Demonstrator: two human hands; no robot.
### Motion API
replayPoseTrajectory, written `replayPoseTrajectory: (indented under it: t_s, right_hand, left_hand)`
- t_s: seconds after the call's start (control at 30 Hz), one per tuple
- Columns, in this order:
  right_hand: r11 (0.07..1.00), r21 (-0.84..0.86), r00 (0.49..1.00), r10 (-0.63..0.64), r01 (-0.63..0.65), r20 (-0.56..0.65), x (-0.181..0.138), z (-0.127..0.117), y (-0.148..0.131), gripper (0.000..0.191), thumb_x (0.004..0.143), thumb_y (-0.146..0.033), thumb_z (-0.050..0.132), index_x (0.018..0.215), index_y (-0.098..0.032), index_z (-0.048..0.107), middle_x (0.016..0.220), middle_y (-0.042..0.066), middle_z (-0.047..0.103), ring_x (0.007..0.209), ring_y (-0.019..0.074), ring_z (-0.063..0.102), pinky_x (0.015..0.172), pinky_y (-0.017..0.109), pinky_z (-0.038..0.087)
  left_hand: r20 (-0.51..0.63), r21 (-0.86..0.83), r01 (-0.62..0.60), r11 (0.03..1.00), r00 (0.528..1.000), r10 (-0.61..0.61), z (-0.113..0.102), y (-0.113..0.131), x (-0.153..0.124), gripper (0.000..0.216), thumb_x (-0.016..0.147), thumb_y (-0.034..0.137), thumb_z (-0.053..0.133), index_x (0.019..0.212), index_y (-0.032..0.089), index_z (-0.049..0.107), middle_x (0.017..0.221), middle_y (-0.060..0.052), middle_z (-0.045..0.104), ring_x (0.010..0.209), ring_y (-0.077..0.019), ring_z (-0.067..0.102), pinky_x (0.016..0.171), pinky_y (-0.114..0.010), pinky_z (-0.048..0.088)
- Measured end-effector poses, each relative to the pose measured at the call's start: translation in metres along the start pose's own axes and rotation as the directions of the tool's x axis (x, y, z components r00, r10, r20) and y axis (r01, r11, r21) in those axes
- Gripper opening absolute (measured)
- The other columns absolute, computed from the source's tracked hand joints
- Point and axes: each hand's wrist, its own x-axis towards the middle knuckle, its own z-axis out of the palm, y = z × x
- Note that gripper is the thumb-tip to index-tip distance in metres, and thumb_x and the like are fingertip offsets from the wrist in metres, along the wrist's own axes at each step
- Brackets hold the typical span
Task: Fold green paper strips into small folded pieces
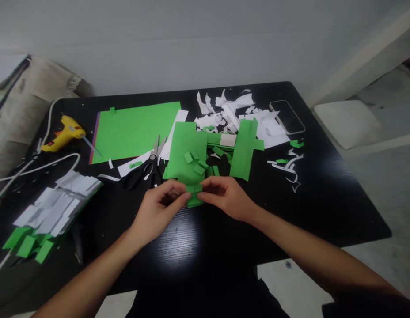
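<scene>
Between the fingertips of both hands is a small folded piece of green paper (194, 196), held just above the near part of the black table. My left hand (163, 205) pinches its left end, and my right hand (226, 196) pinches its right end. Right behind my fingers lies a larger green paper sheet (181, 145) with a few small folded green pieces (200, 167) on it. Black-handled scissors (153, 158) rest to the left of that sheet, blades slightly apart. A creased green strip (244, 150) lies beyond my right hand.
A yellow glue gun (67, 132) with its cord lies at the left, near a stack of green sheets (135, 128). A layered white and green paper piece (55, 207) is at the left front. White paper scraps (229, 110) and a phone (287, 116) occupy the back right.
</scene>
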Motion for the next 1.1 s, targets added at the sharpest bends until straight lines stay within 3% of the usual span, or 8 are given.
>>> replayPoseTrajectory:
  t_s: [0.5,0.8,1.0,1.1]
  right_hand:
    - [0.995,-0.081,0.993,-0.064,0.057,-0.096,-0.005,0.008,-0.001,0.022,0.074,-0.027,0.089,0.085,-0.019,0.073,0.077,-0.001,0.072,0.069,0.0126,0.065,0.066,0.026,0.053]
    - [0.98,-0.11,0.983,-0.175,0.168,-0.06,-0.005,0.006,-0.004,0.008,0.082,-0.016,0.073,0.086,-0.021,0.078,0.081,0.0,0.074,0.074,0.0129,0.067,0.069,0.026,0.055]
    - [0.988,-0.071,0.989,-0.139,0.136,-0.043,-0.007,0.003,-0.008,0.014,0.087,-0.02,0.067,0.088,-0.022,0.081,0.08,0.0,0.074,0.073,0.013,0.067,0.068,0.027,0.058]
    - [0.992,-0.061,0.992,-0.115,0.111,-0.059,-0.007,0.003,-0.009,0.008,0.086,-0.025,0.074,0.089,-0.022,0.08,0.081,0.001,0.075,0.075,0.0138,0.069,0.07,0.028,0.06]
  left_hand:
    - [-0.008,-0.002,-0.022,1.0,1.0,0.022,0.004,0.004,0.0,0.003,0.084,0.018,0.074,0.084,0.018,0.071,0.066,0.003,0.067,0.059,-0.0084,0.062,0.057,-0.016,0.052]
    - [0.021,-0.089,-0.066,0.994,0.997,0.069,-0.001,0.008,0.0,0.012,0.087,0.011,0.068,0.09,0.019,0.075,0.072,0.002,0.072,0.063,-0.0085,0.068,0.061,-0.016,0.054]
    - [0.053,-0.082,-0.059,0.995,0.997,0.064,-0.003,0.013,-0.001,0.012,0.09,0.013,0.067,0.089,0.02,0.077,0.073,0.0,0.074,0.064,-0.0112,0.07,0.06,-0.02,0.055]
    - [0.053,-0.037,-0.096,0.995,0.994,0.098,-0.004,0.012,-0.001,0.013,0.09,0.013,0.066,0.09,0.02,0.077,0.072,0.0,0.073,0.063,-0.0114,0.069,0.059,-0.021,0.054]
